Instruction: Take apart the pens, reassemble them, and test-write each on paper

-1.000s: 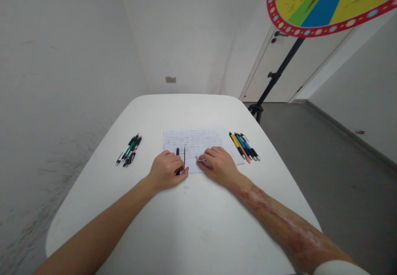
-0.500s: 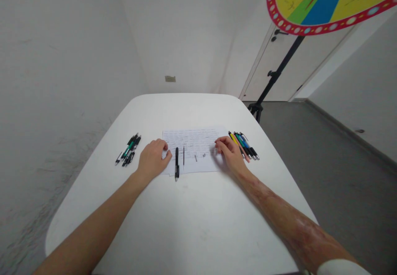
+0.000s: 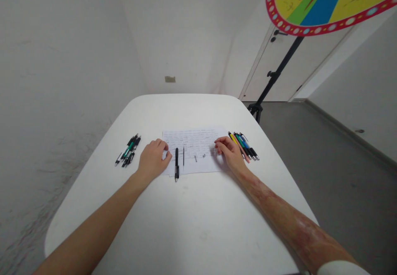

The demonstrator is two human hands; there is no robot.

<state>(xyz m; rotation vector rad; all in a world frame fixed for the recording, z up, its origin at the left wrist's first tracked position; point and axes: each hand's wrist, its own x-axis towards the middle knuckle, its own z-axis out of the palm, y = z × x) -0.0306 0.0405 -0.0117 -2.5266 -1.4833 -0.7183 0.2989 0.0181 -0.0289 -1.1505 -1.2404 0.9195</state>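
A written sheet of paper (image 3: 198,142) lies on the white table (image 3: 186,217). On it lie a black pen barrel (image 3: 176,163), a thin ink refill (image 3: 183,156) and two tiny parts (image 3: 200,157). My left hand (image 3: 152,159) rests at the sheet's left edge with its fingers curled and nothing in them. My right hand (image 3: 230,153) rests on the sheet's right edge, fingers loosely curled, empty, touching a row of coloured pens (image 3: 245,145).
A second bunch of black and green pens (image 3: 128,150) lies on the table's left side. A colourful prize wheel (image 3: 325,2) on a black tripod stand (image 3: 273,78) stands behind the table's right corner, near a door.
Both hands have moved apart from the middle of the sheet to its edges. The left hand has let go of the black pen barrel, and the small parts lie uncovered.
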